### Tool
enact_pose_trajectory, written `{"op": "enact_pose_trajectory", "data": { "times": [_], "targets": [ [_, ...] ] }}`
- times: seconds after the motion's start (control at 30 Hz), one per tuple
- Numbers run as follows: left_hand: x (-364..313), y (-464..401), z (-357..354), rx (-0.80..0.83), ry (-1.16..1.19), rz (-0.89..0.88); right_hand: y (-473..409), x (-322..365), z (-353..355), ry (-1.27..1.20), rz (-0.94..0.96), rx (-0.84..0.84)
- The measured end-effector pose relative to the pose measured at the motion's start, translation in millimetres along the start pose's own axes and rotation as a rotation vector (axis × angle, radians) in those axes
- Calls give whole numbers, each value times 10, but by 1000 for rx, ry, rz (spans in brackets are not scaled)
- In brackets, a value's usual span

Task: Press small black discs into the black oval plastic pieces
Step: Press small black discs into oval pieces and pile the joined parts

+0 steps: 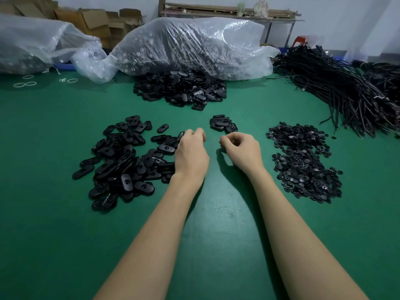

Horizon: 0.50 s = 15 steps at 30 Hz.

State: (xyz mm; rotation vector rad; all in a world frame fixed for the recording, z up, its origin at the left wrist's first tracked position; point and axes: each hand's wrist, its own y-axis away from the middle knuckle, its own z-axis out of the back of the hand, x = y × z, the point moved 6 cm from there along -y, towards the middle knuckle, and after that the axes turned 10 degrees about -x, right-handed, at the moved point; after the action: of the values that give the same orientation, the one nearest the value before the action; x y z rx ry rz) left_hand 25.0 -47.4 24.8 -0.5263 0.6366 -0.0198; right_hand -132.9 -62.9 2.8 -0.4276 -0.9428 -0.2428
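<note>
A heap of black oval plastic pieces (pixel 123 161) lies on the green table at the left. Small black discs (pixel 303 161) are spread in a pile at the right. A small group of oval pieces (pixel 223 123) sits just beyond my hands. My left hand (pixel 190 154) rests at the right edge of the oval heap, fingers curled; whether it holds a piece is hidden. My right hand (pixel 242 150) is beside it, fingers curled in with nothing visible between them.
A larger pile of oval pieces (pixel 179 89) spills from a clear plastic bag (pixel 190 46) at the back. A bundle of black cables (pixel 337 87) lies at the right. Another plastic bag (pixel 28 46) and cardboard boxes stand at the back left. Rubber bands (pixel 26 83) lie nearby.
</note>
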Motion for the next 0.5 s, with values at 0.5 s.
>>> {"op": "enact_pose_trajectory", "data": {
  "times": [0.5],
  "targets": [
    [66, -63, 142, -201, 246, -7, 20, 5, 14, -19, -1, 13]
  ]
}}
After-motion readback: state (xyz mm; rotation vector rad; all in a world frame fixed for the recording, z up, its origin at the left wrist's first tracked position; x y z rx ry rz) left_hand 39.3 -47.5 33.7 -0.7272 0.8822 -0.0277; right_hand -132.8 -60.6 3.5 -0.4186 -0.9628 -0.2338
